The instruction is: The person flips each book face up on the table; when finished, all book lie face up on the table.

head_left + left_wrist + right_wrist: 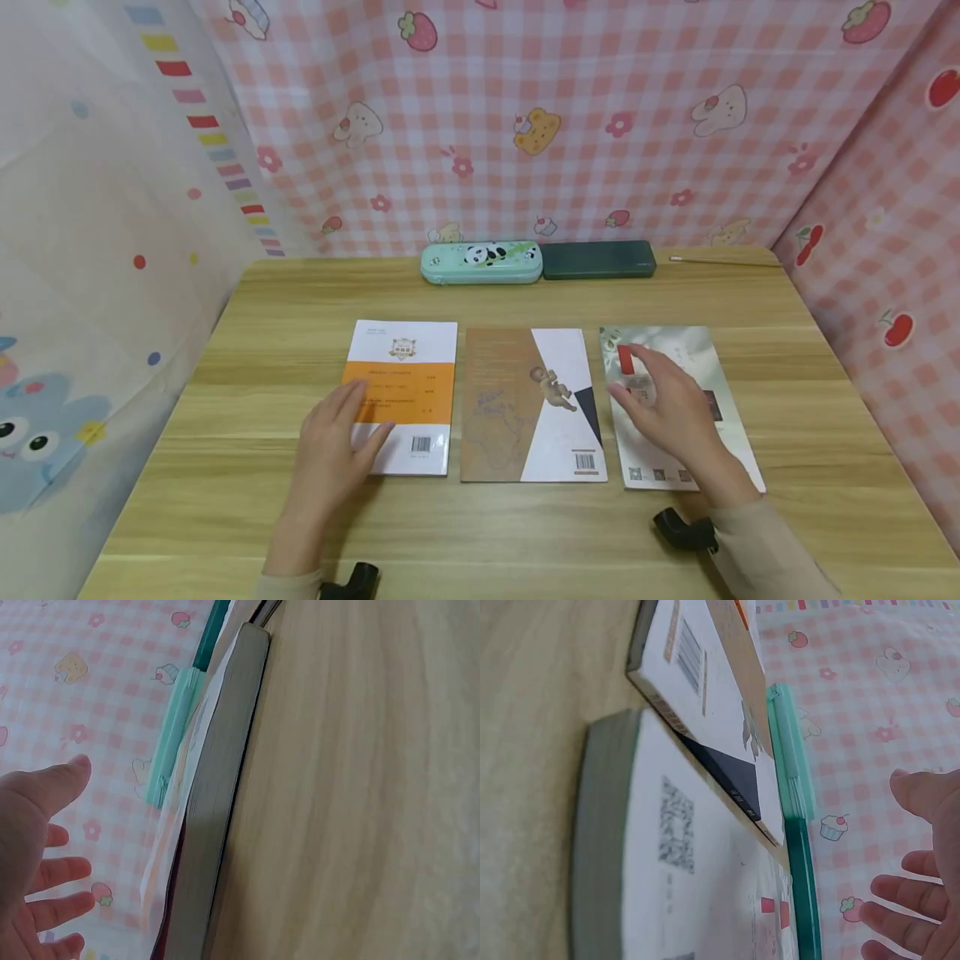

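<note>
Three books lie side by side on the wooden table. My left hand [330, 446] hovers over the left edge of the white and orange book [401, 396], fingers extended and thumb spread. Over the pale green book [723, 433] on the right is my right hand [671, 408], its thumb and fingers apart and nothing between them. Between the two hands lies the brown and white book [498, 400], with a baby figure on its cover. The left wrist view shows the left hand [45, 862] above the book's thick page edge [217, 795]. In the right wrist view the right hand [922, 877] is likewise empty.
Behind the books, a mint panda pencil case [480, 262] touches a dark green case [598, 259]. A thin stick [723, 262] lies at the table's back right. A pink checked curtain [487, 125] hangs along the back edge, with more cloth at both sides.
</note>
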A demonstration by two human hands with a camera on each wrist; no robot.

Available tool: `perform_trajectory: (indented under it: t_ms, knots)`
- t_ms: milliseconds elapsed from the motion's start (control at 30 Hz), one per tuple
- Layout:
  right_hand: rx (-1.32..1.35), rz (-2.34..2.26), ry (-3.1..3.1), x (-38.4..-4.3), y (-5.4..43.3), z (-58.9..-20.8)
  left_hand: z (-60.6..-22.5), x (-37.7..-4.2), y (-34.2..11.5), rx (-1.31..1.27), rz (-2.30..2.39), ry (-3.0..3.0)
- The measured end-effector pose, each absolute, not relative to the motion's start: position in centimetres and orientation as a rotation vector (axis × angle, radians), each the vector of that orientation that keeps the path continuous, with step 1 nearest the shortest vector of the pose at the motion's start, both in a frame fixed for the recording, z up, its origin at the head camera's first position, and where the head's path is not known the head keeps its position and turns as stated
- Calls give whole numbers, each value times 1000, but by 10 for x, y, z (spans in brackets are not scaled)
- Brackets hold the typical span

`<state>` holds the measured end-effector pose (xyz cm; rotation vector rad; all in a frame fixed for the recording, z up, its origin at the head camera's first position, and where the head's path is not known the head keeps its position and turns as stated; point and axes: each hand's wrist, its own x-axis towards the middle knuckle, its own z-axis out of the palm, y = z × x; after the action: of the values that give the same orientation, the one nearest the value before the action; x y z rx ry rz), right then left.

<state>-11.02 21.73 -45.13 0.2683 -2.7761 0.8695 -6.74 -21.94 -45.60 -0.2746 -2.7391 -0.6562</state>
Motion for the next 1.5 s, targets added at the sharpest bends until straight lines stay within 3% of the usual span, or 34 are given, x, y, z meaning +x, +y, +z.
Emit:
perform_trajectory:
  t_ms: [1500]
  knots:
    - [490,1059,-2771,-160,170,-473,-474,-29,-256,-123,-752,-2808]
